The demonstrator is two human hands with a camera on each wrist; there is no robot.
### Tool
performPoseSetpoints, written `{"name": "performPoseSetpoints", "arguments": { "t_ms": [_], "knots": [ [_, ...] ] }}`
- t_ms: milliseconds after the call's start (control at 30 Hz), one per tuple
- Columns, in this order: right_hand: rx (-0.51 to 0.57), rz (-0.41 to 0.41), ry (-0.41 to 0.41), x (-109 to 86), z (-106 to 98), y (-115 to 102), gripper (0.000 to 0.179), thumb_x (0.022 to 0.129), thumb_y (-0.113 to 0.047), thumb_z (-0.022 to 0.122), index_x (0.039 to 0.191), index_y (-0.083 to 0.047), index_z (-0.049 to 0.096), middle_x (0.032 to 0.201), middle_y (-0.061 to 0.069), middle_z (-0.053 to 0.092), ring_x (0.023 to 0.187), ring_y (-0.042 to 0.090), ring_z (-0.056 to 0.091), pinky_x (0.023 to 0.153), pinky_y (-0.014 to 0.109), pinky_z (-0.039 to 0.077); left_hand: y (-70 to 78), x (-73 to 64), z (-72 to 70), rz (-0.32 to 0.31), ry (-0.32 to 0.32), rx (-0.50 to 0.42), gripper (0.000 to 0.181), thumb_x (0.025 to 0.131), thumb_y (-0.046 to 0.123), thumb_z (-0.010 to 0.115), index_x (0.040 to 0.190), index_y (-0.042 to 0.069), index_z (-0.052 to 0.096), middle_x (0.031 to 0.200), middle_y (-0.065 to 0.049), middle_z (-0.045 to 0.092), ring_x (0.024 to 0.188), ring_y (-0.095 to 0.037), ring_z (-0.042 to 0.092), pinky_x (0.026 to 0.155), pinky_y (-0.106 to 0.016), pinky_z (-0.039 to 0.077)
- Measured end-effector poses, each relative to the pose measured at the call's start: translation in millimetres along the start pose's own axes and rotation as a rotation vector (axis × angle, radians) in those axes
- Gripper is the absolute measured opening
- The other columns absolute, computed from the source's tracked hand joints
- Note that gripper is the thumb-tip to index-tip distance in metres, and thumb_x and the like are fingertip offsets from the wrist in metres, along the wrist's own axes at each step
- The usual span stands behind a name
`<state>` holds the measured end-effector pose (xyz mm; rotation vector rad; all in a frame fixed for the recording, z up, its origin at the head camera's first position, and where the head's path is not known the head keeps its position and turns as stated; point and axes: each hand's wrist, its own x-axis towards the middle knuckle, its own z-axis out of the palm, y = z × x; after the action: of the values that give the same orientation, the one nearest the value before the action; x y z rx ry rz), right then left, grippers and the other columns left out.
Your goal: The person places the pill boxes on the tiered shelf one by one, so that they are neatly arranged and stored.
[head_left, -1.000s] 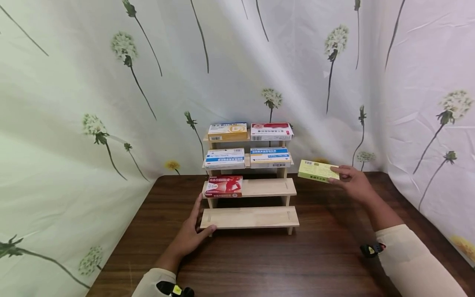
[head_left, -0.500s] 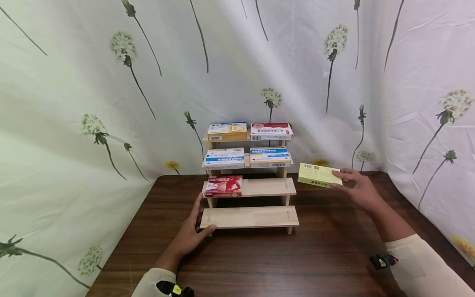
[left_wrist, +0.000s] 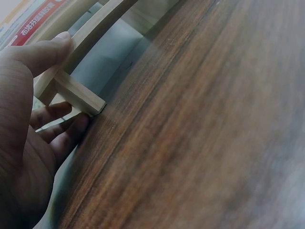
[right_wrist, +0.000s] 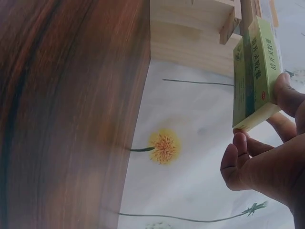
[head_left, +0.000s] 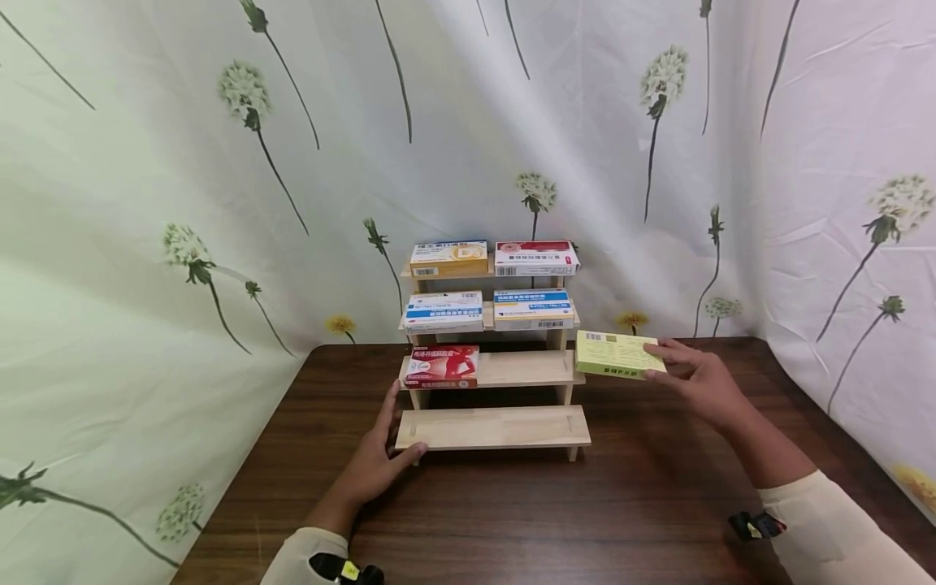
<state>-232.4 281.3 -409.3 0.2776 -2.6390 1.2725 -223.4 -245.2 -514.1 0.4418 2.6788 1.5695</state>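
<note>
A pale wooden stepped stand [head_left: 493, 428] has several shelves. My left hand [head_left: 374, 467] holds its lower left corner, thumb on the lowest shelf's front edge. In the left wrist view, the other fingers [left_wrist: 66, 136] lie beside the stand's leg [left_wrist: 81, 95]. My right hand [head_left: 705, 386] pinches the right end of a yellow-green medicine box [head_left: 617, 354], thumb against one side and fingers on the other. The box is just off the right end of the third shelf down, slightly tilted. On that shelf's left half lies a red medicine box [head_left: 442, 366].
A yellow-and-white box [head_left: 448, 259] and a red-and-white box [head_left: 536, 258] lie on the top shelf. Two blue-and-white boxes, left [head_left: 443, 312] and right [head_left: 533, 309], lie on the shelf below. The stand is on a dark wooden table [head_left: 512, 520]. Behind hangs a dandelion-printed curtain [head_left: 453, 97].
My right hand has first drawn slightly right, then carried the yellow-green box left and a little lower, to the third shelf's right end. The left hand and the stand have stayed in place.
</note>
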Motion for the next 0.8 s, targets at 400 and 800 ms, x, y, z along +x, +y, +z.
{"name": "performPoseSetpoints", "arguments": {
  "t_ms": [400, 800],
  "knots": [
    [0.034, -0.041, -0.04, -2.9, 10.6, -6.5, 0.051, 0.102, -0.013, 0.079, 0.15, -0.003, 0.066, 0.167, 0.035, 0.042, 0.137, 0.056, 0.061, 0.081, 0.015, 0.054, 0.2, 0.0, 0.7, 0.004, 0.002, 0.001, 0.11, 0.103, 0.033, 0.08, 0.175, 0.045, -0.002, 0.17, -0.026, 0.043, 0.142, -0.044, 0.06, 0.112, -0.062, 0.054],
    [0.018, -0.099, -0.044, 2.9, 28.5, -13.7, 0.05, 0.101, -0.013, 0.08, 0.149, -0.005, 0.067, 0.166, 0.034, 0.045, 0.14, 0.054, 0.06, 0.085, 0.023, 0.057, 0.4, 0.0, 1.0, 0.007, -0.007, -0.011, 0.11, 0.103, 0.03, 0.08, 0.175, 0.043, -0.002, 0.169, -0.026, 0.044, 0.113, -0.027, 0.071, 0.092, -0.035, 0.061]
  ]
}}
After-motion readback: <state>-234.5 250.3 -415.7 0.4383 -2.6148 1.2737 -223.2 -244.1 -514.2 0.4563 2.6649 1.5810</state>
